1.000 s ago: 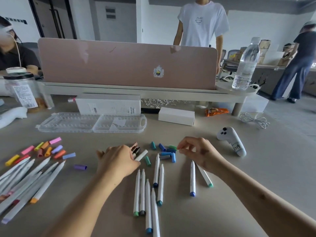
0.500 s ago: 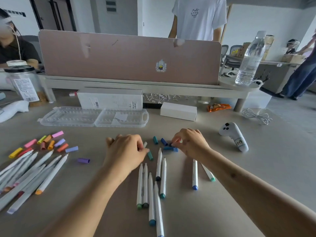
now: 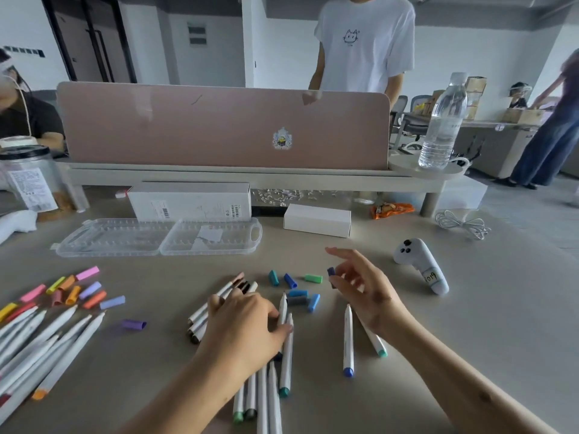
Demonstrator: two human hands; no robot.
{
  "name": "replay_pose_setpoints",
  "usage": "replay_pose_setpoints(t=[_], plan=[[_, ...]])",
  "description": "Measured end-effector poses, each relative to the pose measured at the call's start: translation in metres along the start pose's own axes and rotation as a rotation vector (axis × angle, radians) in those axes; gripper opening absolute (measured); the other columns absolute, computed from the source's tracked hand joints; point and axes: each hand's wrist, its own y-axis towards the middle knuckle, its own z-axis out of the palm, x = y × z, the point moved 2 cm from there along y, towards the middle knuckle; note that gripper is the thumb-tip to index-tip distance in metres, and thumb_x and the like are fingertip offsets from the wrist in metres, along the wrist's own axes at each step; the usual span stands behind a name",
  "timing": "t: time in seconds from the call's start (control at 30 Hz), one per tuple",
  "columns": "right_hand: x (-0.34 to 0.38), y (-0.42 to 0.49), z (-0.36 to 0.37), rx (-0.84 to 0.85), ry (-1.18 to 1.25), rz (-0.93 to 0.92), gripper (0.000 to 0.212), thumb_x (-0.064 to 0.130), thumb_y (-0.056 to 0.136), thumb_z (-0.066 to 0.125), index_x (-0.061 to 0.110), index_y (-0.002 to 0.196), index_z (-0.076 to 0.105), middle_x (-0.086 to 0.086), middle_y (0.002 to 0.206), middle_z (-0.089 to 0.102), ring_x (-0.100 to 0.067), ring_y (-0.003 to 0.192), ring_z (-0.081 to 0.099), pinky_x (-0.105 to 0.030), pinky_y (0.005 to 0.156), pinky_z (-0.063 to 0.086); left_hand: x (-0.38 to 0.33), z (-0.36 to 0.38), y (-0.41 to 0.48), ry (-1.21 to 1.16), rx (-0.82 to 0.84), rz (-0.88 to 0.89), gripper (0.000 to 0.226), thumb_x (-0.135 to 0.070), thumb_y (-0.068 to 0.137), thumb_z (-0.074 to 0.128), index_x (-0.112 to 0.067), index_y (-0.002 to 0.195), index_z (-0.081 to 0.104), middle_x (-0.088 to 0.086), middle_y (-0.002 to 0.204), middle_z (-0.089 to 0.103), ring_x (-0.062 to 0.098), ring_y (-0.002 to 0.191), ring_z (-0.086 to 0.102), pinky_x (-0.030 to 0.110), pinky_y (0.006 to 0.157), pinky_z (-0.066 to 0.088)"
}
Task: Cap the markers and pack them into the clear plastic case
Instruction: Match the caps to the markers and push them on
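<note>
Picking one dark blue cap (image 3: pixel 331 272) out of the loose caps (image 3: pixel 299 296) with the right hand (image 3: pixel 366 292).

Pinching it between thumb and fingertip, other fingers (image 3: pixel 343 254) spread, just above the middle of the worktop (image 3: pixel 470 324); clasping a bundle of markers (image 3: pixel 216 303) under the curled left hand (image 3: pixel 247 327). Leaving the clear plastic case (image 3: pixel 156 238) open, with no markers in it, toward the far left edge. Could drop the small cap from so light a pinch, or push it onto a marker of the wrong colour, given so many similar blues and greens close by. Half a second back, had the right hand down among the caps; now raised clear with one.
</note>
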Motion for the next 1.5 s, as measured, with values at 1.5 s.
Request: replay_pose_setpoints(t=[1.5], plan=[[0.002, -0.006, 0.002, -0.083, 0.648, 0.196, 0.008, 0.007, 0.082, 0.068, 0.006, 0.080, 0.061, -0.015, 0.091, 0.075, -0.019, 0.079, 0.070, -0.023, 0.069, 0.052, -0.008, 0.000, 0.007, -0.492, -0.239, 0.242, 0.010, -0.024, 0.088, 0.066, -0.030, 0.097, 0.069, -0.018, 0.085, 0.058, 0.007, 0.078, 0.059, 0.021, 0.072, 0.047]])
